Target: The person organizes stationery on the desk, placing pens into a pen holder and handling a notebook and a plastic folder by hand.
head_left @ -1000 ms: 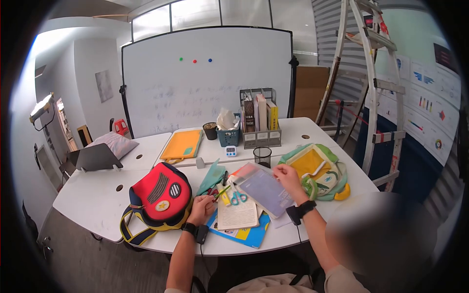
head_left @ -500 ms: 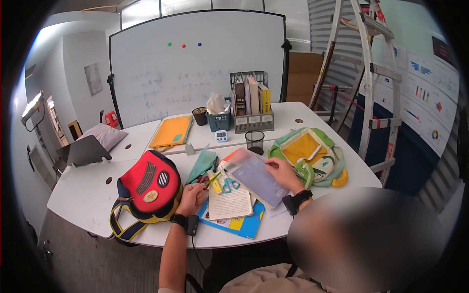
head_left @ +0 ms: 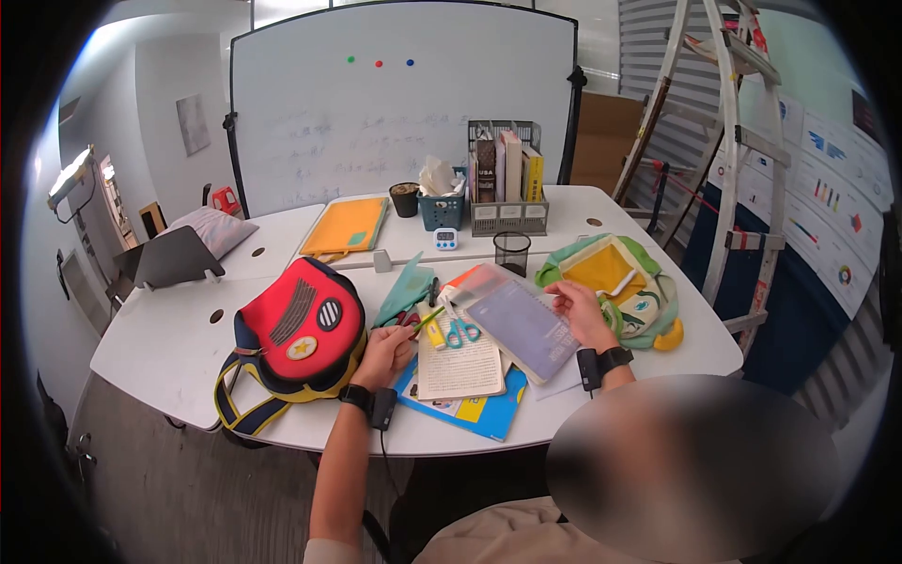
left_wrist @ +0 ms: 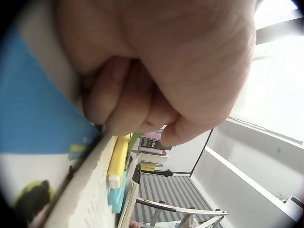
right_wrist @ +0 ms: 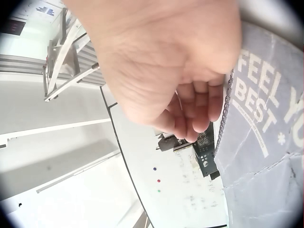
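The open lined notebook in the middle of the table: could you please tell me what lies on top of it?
Teal-handled scissors and a yellow highlighter lie on the lined notebook; a grey spiral notebook covers its right edge.

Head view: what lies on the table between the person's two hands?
In the head view, between the left hand and right hand lie an open lined notebook, blue-handled scissors on it, and the grey spiral notebook.
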Available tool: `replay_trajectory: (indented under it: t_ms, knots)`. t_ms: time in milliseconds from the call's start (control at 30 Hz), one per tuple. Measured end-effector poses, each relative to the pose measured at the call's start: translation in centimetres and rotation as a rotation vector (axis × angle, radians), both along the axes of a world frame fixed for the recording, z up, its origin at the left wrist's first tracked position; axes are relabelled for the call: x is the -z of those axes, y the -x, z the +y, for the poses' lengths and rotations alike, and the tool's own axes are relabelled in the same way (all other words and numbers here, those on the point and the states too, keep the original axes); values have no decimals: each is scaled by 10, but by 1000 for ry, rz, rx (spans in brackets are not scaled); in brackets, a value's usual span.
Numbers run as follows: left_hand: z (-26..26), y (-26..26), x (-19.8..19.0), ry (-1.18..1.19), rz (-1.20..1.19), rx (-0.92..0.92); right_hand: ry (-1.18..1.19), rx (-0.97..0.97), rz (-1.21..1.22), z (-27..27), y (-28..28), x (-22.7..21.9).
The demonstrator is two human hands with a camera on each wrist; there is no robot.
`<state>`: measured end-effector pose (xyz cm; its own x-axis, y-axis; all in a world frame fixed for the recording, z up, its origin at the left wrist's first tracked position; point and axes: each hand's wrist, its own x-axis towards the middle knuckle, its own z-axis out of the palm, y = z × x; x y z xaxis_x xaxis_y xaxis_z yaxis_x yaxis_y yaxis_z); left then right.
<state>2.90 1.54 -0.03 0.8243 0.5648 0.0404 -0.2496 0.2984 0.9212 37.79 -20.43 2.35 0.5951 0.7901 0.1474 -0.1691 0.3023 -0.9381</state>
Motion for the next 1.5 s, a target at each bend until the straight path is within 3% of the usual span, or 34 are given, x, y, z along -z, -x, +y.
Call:
replay_trajectory:
  t_ms: [1500]
  knots:
    - [-6,-1,-1,-41,-16,-18,-23,-27,112,-2,-2,0]
